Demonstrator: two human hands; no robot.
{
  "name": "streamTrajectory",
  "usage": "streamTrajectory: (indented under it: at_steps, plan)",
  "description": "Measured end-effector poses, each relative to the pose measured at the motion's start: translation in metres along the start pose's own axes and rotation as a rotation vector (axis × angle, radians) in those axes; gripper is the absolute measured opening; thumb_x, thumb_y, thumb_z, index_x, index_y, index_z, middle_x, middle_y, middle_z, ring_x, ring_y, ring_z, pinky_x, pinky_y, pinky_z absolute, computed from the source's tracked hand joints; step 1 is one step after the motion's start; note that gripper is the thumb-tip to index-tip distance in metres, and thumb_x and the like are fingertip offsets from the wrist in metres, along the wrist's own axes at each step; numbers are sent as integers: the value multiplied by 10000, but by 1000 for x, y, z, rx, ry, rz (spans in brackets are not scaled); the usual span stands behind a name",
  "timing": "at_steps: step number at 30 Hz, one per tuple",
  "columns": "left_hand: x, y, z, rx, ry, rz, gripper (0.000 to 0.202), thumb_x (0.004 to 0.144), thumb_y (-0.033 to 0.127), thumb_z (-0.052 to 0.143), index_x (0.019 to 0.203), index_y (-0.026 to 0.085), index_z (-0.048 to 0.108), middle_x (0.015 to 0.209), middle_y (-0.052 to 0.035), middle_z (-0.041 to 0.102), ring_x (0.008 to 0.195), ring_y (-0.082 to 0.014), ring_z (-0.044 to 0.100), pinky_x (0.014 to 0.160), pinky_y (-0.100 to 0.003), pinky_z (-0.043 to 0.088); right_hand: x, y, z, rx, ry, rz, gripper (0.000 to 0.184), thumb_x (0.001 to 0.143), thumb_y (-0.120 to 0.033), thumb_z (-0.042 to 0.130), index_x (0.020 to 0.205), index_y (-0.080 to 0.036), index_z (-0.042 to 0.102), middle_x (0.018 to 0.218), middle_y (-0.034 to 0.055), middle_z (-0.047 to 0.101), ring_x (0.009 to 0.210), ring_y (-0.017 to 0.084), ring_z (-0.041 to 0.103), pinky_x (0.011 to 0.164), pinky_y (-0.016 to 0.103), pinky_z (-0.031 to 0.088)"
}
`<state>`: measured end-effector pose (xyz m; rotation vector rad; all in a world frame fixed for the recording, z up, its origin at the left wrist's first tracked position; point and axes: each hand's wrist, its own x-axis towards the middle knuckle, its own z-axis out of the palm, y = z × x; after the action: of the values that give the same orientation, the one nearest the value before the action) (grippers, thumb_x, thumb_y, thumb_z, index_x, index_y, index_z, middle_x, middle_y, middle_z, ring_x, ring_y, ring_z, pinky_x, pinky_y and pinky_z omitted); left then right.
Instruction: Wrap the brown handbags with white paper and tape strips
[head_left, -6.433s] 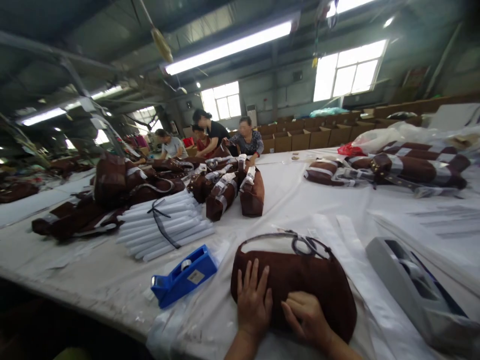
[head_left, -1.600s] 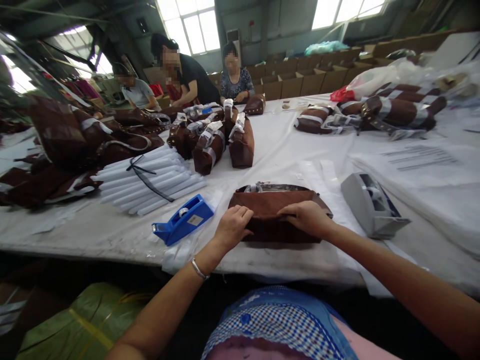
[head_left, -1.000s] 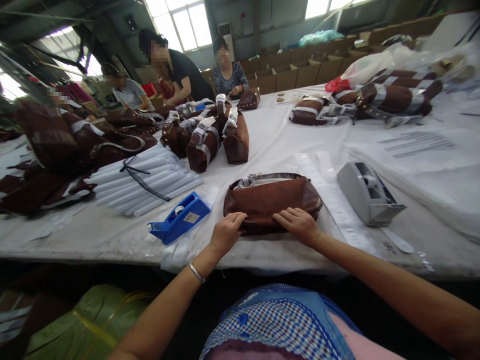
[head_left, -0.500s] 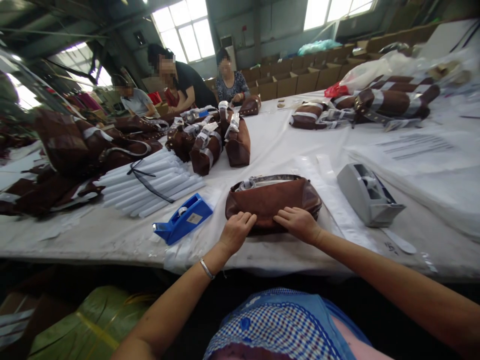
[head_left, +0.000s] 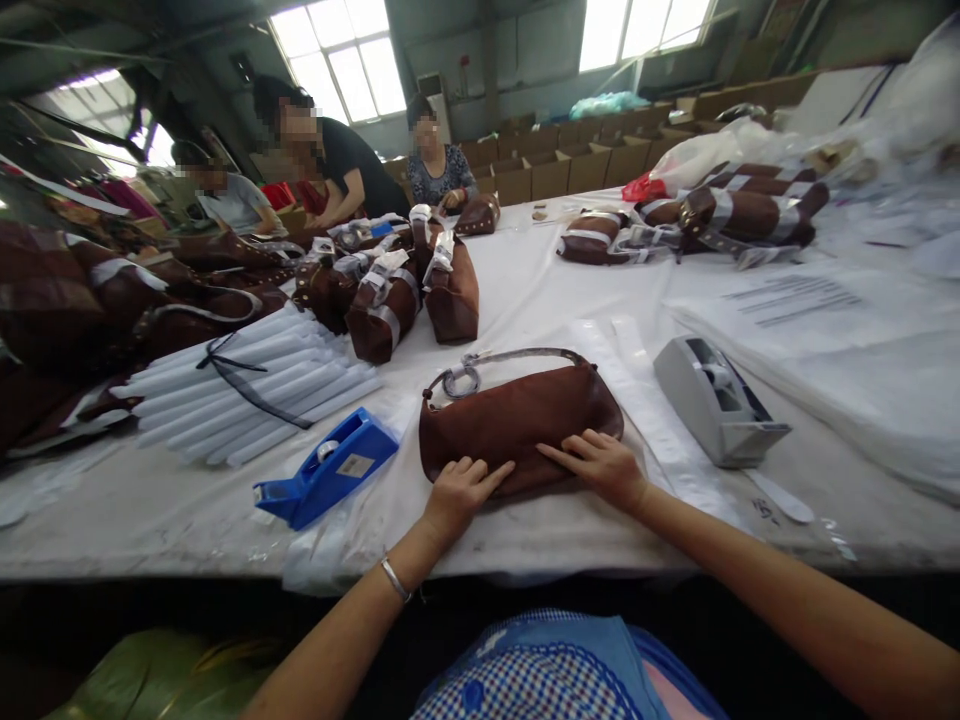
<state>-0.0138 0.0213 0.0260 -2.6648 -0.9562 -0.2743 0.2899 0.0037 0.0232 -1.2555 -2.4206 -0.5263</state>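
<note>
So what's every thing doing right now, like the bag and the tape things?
brown handbag, lying flat, handle pointing away.
left hand, open, flat on the brown handbag.
right hand, open, flat on the brown handbag.
blue tape dispenser, set down, untouched.
grey tape dispenser, set down, untouched.
white rolls, bundled, tied with dark ribbon.
wrapped bags, standing upright, banded in white.

brown suede handbag (head_left: 517,420), lying flat on white table; wrapped handle coiled on top
</note>
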Motion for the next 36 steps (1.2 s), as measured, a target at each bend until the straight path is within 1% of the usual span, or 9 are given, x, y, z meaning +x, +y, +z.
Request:
streamTrajectory:
  at_steps: [5,8,11,15,21,24,29,33,36]
  plan:
    - [5,-6,-5,-66,-19,-8,536,983,135,501,1471,345,427,841,-1,569,784,-181,537,694,-317,443,34,10,-55,233,-191,-88,379,919,-301,625,1295,-267,655,972,45,731,837,203,637,729,326,500]
    - [6,-7,-4,-59,-18,-30,535,989,141,494,1475,352,420,848,-6,575,787,-178,541,691,-314,441,66,13,-72,323,-102,-76,460,946,-443,590,1361,-244,599,1183,69,717,1063,243,649,923,382,500]
    - [6,-7,4,-38,5,-38,502,1003,170,488,1465,357,433,835,-8,576,776,-172,545,686,-311,432,85,10,-43,284,-26,-159,630,943,-477,581,1503,-237,422,1499,104,499,1392,329,419,1146,557,308]
    - [5,-1,9,-35,32,-68,444,1005,164,483,1409,347,505,800,-3,573,755,-168,547,686,-316,428,86,10,13,250,-84,-157,735,912,-525,599,1540,-248,337,1600,125,330,1479,375,248,1149,661,224]
    - [24,14,-49,-282,-105,-307,375,865,356,672,1232,279,658,935,-46,646,881,-219,590,725,-365,500,86,18,26,292,-113,-164,759,912,-555,581,1555,-265,301,1620,113,288,1490,375,217,1151,660,226]
    - [50,10,-68,-349,3,-418,270,955,418,556,1111,261,709,1012,-60,693,935,-214,631,803,-358,535,90,21,25,303,-134,-152,759,920,-549,571,1562,-265,282,1626,110,270,1493,370,212,1155,652,230]
    - [66,0,-23,-111,155,-554,580,949,464,571,1480,276,435,1542,-125,427,1420,-365,371,1141,-646,283,93,23,29,339,-139,-141,783,910,-568,573,1565,-259,275,1617,116,292,1490,363,228,1161,643,227]
    - [49,4,15,-64,176,-593,616,942,463,579,1502,272,406,1590,-132,345,1479,-350,282,1178,-635,219,93,22,29,373,-134,-130,805,880,-590,599,1554,-258,309,1621,116,284,1486,373,232,1158,653,227]
    - [43,7,18,-49,176,-565,618,932,479,588,1493,276,426,1586,-127,355,1479,-352,283,1184,-631,211,91,21,29,378,-107,-119,794,880,-579,602,1547,-245,329,1613,124,302,1481,368,249,1163,645,230]
